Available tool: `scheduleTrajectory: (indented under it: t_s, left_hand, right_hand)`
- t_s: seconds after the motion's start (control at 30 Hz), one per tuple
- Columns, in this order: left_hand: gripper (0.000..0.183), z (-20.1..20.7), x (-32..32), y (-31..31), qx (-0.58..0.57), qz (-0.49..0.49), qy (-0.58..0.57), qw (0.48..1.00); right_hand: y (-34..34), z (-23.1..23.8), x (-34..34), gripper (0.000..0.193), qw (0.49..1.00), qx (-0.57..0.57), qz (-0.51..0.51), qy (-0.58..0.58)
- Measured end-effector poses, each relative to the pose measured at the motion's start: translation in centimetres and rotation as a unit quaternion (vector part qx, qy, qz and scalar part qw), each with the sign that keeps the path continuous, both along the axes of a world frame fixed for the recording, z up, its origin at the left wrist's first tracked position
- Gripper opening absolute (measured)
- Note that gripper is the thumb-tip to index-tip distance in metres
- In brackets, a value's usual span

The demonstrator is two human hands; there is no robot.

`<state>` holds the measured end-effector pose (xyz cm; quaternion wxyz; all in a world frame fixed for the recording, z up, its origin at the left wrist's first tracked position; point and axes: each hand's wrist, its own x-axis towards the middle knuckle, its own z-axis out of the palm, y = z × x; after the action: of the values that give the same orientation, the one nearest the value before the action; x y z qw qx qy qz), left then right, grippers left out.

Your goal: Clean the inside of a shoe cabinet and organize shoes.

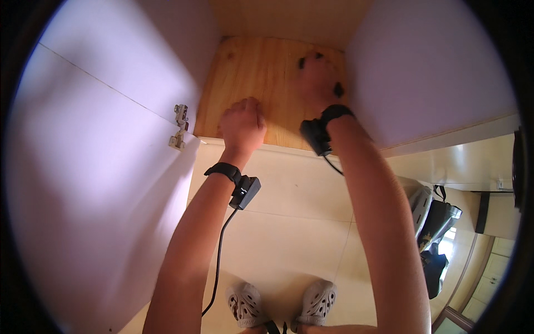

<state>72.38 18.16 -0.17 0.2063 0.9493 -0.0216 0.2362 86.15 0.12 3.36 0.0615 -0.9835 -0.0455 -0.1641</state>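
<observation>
L hand (pixel 242 123): fist closed, pressed on wood shelf (pixel 261 67) edge.
R hand (pixel 317 78): blurred, grip can't be told; poss. shelf being wiped; steadier reach needed.

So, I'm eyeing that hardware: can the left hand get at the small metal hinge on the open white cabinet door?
Probably yes: the left hand rests nearby on the wooden shelf, nothing between it and the hinge.

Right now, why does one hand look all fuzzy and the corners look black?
In the head view, the right hand is smeared by motion blur, while the left hand on the wooden shelf is sharper; the fisheye lens darkens the corners and bends edges; bright light washes out the white door.
</observation>
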Motion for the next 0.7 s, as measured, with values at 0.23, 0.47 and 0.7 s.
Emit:
scheduleTrajectory:
  t_s: [0.23, 0.47, 0.7]
  left_hand:
    - [0.008, -0.1, 0.0, -0.2, 0.006, 0.013, -0.033, 0.999]
    - [0.006, 0.0, -0.1, -0.7, -0.019, 0.003, -0.043, 0.999]
    - [0.005, 0.0, -0.2, -0.9, -0.006, 0.009, -0.045, 0.999]
  right_hand:
    - [-1.1, -3.5, 6.4, 0.034, 0.993, -0.019, -0.078, -0.086]
    - [0.8, -2.3, 9.0, 0.024, 0.987, 0.105, 0.044, -0.112]
    - [2.9, -1.8, 9.5, 0.028, 0.987, 0.059, 0.119, -0.088]
